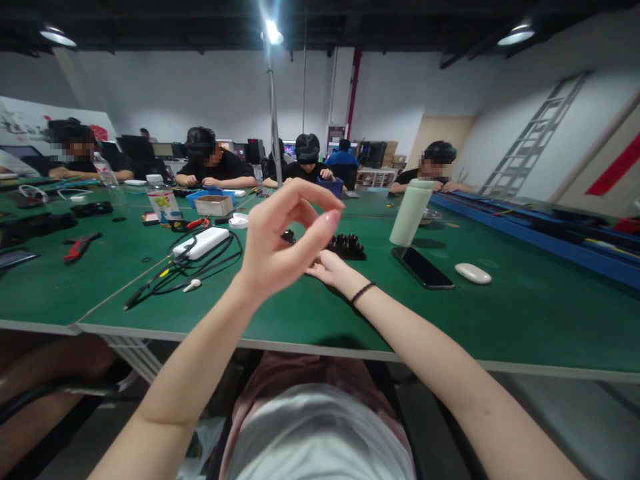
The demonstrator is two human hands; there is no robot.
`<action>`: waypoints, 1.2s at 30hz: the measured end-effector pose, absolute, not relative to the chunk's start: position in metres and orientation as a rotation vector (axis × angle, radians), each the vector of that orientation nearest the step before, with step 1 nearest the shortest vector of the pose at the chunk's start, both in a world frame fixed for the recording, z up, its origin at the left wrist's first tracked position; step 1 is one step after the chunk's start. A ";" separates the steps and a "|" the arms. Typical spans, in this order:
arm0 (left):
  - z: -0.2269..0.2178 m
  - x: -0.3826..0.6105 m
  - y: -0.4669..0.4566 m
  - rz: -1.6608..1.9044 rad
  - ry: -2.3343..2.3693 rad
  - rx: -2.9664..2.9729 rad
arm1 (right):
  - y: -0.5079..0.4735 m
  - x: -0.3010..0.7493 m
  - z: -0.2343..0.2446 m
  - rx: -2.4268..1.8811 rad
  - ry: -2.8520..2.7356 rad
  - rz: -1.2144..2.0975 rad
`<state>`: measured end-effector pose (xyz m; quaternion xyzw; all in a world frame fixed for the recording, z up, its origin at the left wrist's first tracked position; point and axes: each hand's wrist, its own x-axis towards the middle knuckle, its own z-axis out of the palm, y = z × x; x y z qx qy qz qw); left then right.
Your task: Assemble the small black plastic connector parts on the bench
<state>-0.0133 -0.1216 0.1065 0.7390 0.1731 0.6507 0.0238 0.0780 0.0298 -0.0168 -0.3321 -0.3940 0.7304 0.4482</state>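
My left hand [283, 247] is raised above the green table [525, 313] in the middle of the view. Its thumb and forefinger meet in a ring-shaped pinch; whether anything tiny sits between the tips is not visible. Behind it my right hand [327, 268] rests low on the table with a black band on the wrist. Its fingers are hidden by the left hand. A cluster of small black parts [347, 247] lies just beyond the right hand.
A white bottle [411, 213], a black phone [423, 267] and a white case [473, 273] lie to the right. A white power bank [202, 243] with black cables and red pliers [80, 245] lie left. Several people work along the far side. A blue rail [530, 237] runs at right.
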 end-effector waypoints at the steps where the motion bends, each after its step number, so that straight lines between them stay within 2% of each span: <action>1: 0.103 -0.019 -0.098 1.986 0.728 2.338 | 0.029 0.078 -0.015 -0.856 -0.964 1.825; 5: 0.068 -0.046 -0.025 1.633 1.469 2.364 | 0.023 0.078 -0.004 -1.018 -0.839 1.866; 7: 0.051 -0.055 -0.010 1.321 1.711 2.433 | 0.022 0.077 -0.002 -1.034 -0.817 1.853; 10: 0.039 -0.058 -0.008 0.955 1.879 2.575 | 0.021 0.075 -0.001 -1.043 -0.827 1.846; 17: 0.032 -0.063 -0.005 0.456 1.969 2.674 | 0.018 0.075 0.001 -1.048 -0.852 1.846; 36: 0.028 -0.071 0.001 0.262 1.816 2.754 | 0.016 0.080 0.006 -1.019 -0.772 1.859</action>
